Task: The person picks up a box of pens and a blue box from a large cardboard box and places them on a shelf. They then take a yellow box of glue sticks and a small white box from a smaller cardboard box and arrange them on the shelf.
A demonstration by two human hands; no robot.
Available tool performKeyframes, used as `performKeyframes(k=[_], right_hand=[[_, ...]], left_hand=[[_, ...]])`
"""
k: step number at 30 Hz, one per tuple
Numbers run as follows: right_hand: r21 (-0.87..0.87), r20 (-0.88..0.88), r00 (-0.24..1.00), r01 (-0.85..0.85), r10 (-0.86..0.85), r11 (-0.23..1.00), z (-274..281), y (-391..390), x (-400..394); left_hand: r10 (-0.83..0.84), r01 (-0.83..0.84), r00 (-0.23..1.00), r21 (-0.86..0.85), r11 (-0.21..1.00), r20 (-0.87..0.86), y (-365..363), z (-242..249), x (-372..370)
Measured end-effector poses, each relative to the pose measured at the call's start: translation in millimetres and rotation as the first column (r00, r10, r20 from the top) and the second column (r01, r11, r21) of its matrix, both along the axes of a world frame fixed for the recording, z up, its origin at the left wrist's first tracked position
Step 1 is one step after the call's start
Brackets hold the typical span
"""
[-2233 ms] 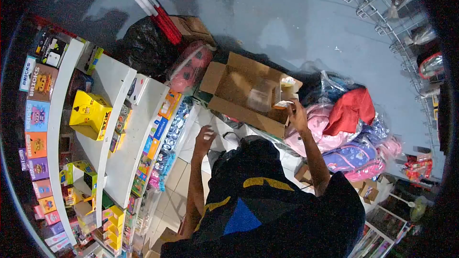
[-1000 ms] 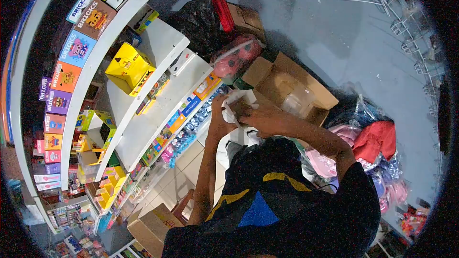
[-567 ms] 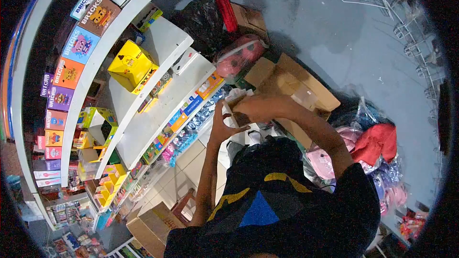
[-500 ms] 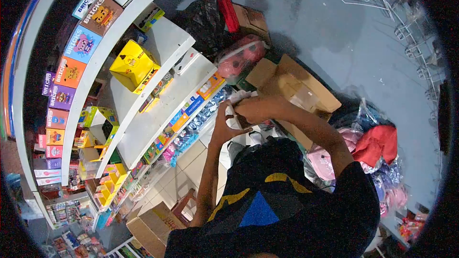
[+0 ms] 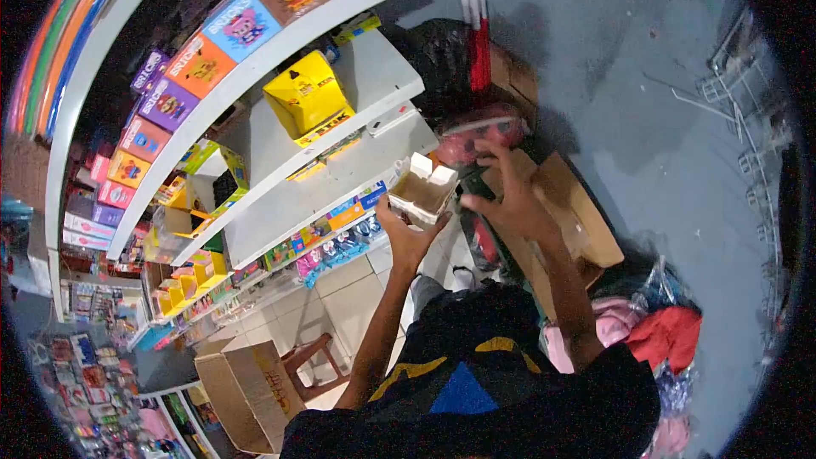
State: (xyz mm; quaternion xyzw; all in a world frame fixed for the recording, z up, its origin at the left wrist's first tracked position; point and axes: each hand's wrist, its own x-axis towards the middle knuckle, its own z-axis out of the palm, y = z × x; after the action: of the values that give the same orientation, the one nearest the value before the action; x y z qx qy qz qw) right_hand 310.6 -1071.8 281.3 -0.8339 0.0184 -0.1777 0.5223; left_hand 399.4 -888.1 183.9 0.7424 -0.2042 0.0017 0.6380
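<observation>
A small white cardboard box (image 5: 423, 190) with raised flaps and a brownish inside is held up in front of the shelves. My left hand (image 5: 410, 240) grips it from below, thumb on its left side and fingers at its lower right edge. Just right of the box is my right hand (image 5: 510, 200), its fingers apart and holding nothing. Behind and below that hand lies an open brown cardboard box (image 5: 582, 212) with its flaps up.
White shelves (image 5: 374, 76) on the left hold a yellow display box (image 5: 308, 95) and a row of "BRICKS" boxes (image 5: 242, 24). A brown carton (image 5: 251, 395) and a stool (image 5: 319, 365) are at lower left. Bagged pink and red goods (image 5: 665, 331) lie at right.
My right hand has come away from the small white box and opened. The box, held in my left hand, now shows its open top. The view has shifted, moving the shelves rightward.
</observation>
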Motion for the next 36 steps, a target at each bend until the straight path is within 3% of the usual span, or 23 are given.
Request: performKeyframes(k=[3, 5, 6, 7, 8, 10, 11, 12, 13, 14, 16, 19, 22, 27, 32, 36], right_hand=[[0.101, -0.037, 0.998, -0.038, 0.042, 0.994, -16.4, 15.7, 5.6], [0.216, -0.032, 0.996, -0.072, 0.08, 0.974, -26.8, 29.2, 18.1], [0.154, -0.029, 0.999, -0.031, 0.036, 0.988, -35.3, 28.1, 28.0], [0.198, 0.013, 1.0, -0.019, 0.017, 0.98, -37.0, 26.5, 36.0], [0.244, 0.057, 0.998, -0.01, -0.004, 0.97, -36.9, 24.7, 44.1], [0.395, 0.079, 0.996, -0.006, -0.028, 0.919, -33.4, 21.6, 58.0], [0.363, 0.073, 0.997, -0.062, 0.038, 0.93, -28.1, 15.6, 64.9], [0.329, 0.066, 0.993, -0.119, 0.103, 0.937, -20.4, 7.5, 72.5], [0.296, 0.055, 0.984, -0.176, 0.167, 0.939, -11.7, 3.1, 80.4], [0.446, 0.062, 0.978, -0.205, 0.198, 0.871, -2.4, 3.1, 88.3], [0.417, 0.038, 0.986, -0.164, 0.163, 0.894, -5.9, -18.7, 117.3], [0.271, 0.175, 0.975, -0.179, 0.134, 0.946, 6.7, -49.1, 165.0], [0.213, 0.118, 0.982, -0.173, 0.15, 0.962, 26.6, -64.3, 207.6], [0.07, 0.14, 0.952, -0.283, 0.272, 0.957, -5.4, -76.6, 270.2], [0.083, -0.036, 0.946, -0.319, 0.322, 0.944, -13.1, -65.1, 276.9], [0.129, -0.023, 0.935, -0.347, 0.353, 0.929, -29.7, -62.6, 282.3]], left_hand=[[0.161, -0.155, 0.978, -0.053, 0.986, 0.134, -16.4, 9.9, 4.6], [0.104, -0.162, 0.933, 0.144, 0.976, 0.344, -21.9, 56.3, 4.1], [0.11, -0.18, 0.921, 0.156, 0.971, 0.373, -23.6, 47.8, 7.1], [0.118, -0.2, 0.908, 0.167, 0.965, 0.402, -23.8, 43.7, 10.1], [0.091, -0.123, 0.973, 0.145, 0.982, 0.21, -21.6, 40.6, 13.9], [0.05, -0.065, 0.98, 0.071, 0.995, 0.192, -16.3, 43.2, 20.8], [0.028, -0.035, 0.982, 0.033, 0.999, 0.187, -13.4, 49.4, 24.4], [0.059, -0.094, 0.936, 0.085, 0.992, 0.347, -7.7, 56.4, 28.8], [0.069, -0.122, 0.922, 0.117, 0.986, 0.38, 0.4, 58.8, 35.9], [0.077, -0.15, 0.908, 0.147, 0.978, 0.413, 9.5, 59.1, 44.8], [0.137, -0.205, 0.911, 0.139, 0.969, 0.389, 26.1, 55.3, 64.1], [0.218, -0.419, 0.766, 0.213, 0.882, 0.605, 56.3, 75.9, 101.1], [0.263, -0.493, 0.703, 0.186, 0.85, 0.661, 86.1, 84.9, 144.8], [0.09, -0.39, 0.746, 0.323, 0.863, 0.66, 121.2, 92.1, 192.9], [-0.08, -0.258, 0.809, 0.473, 0.842, 0.582, 132.5, 85.2, 207.3], [-0.137, -0.232, 0.805, 0.518, 0.823, 0.578, 133.7, 68.6, 217.8]])
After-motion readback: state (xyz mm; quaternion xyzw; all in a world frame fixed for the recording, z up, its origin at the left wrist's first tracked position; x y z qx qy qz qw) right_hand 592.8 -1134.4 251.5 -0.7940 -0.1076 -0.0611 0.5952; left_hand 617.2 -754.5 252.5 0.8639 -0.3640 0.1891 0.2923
